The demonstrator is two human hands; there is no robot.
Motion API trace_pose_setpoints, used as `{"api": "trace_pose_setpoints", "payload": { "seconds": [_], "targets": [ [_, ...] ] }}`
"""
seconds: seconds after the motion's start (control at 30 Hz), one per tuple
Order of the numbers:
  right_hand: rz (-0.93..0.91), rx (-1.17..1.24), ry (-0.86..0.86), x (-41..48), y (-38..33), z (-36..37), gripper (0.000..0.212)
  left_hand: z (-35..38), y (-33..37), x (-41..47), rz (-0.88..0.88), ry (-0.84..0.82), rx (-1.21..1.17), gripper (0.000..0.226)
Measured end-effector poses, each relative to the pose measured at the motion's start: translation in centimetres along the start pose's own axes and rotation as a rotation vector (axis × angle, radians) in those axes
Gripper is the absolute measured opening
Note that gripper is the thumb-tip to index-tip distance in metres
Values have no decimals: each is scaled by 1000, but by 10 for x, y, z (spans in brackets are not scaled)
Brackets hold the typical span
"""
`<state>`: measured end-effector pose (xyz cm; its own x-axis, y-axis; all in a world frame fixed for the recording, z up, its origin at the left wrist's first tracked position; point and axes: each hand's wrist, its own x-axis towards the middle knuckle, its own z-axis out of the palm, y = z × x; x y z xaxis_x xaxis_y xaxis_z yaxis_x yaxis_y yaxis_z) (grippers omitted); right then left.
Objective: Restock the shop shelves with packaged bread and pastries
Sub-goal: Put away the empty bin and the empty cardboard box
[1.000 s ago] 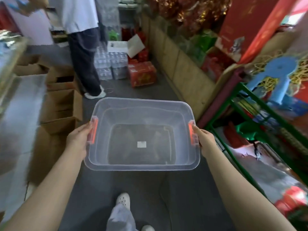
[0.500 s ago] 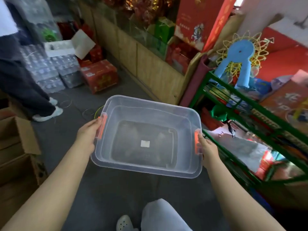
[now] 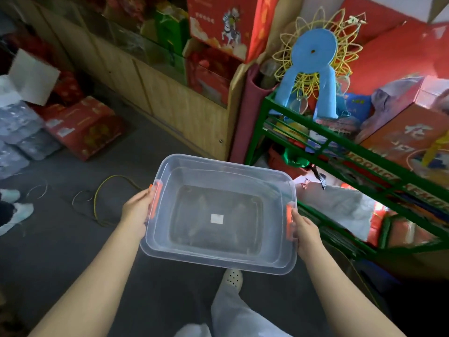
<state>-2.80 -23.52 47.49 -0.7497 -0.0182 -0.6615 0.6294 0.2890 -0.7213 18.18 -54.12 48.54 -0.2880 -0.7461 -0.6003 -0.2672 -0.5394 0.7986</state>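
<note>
A clear plastic storage bin (image 3: 220, 260) with orange clip handles hangs level in front of me above the grey floor. It holds nothing; a small white label shows on its bottom. My left hand (image 3: 136, 211) grips its left end at the orange handle. My right hand (image 3: 306, 233) grips the right end by the other orange handle. No bread or pastry packs are visible.
A green metal rack (image 3: 323, 132) with red goods, a blue plastic stool (image 3: 309, 66) and orange boxes stands at the right, close to the bin. Wooden cabinets (image 3: 170, 98) line the far side. Red cartons (image 3: 82, 127), bottled-water packs (image 3: 21, 137) and a person's shoes (image 3: 17, 214) lie left. Loose wire (image 3: 104, 198) curls on the floor.
My view has swung right and moved forward with the bin; the green rack is now larger and closer, and the other person has slid almost out of view at the left.
</note>
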Motion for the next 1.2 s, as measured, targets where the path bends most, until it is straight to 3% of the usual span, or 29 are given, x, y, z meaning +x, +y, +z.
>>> {"api": "trace_pose_setpoints", "payload": {
  "seconds": [0.27,0.47,0.67,0.83,0.97,1.07,1.2],
  "targets": [
    [51,-62,61,66,-22,-4,25,74,17,60,-55,2,146,23],
    [118,-56,98,87,-27,3,23,107,31,105,-110,-75,231,48],
    [188,-40,197,97,-36,20,43,137,48,150,-177,-145,290,61],
    [234,14,291,95,-48,44,35,158,69,187,-212,-180,395,61],
    [255,6,339,102,-45,59,49,171,81,216,-236,-257,453,59],
    [305,-4,324,114,-38,71,57,180,80,229,-215,-215,444,57],
    [332,-35,317,146,-22,85,38,191,50,258,-208,-164,423,56]
  ]
}}
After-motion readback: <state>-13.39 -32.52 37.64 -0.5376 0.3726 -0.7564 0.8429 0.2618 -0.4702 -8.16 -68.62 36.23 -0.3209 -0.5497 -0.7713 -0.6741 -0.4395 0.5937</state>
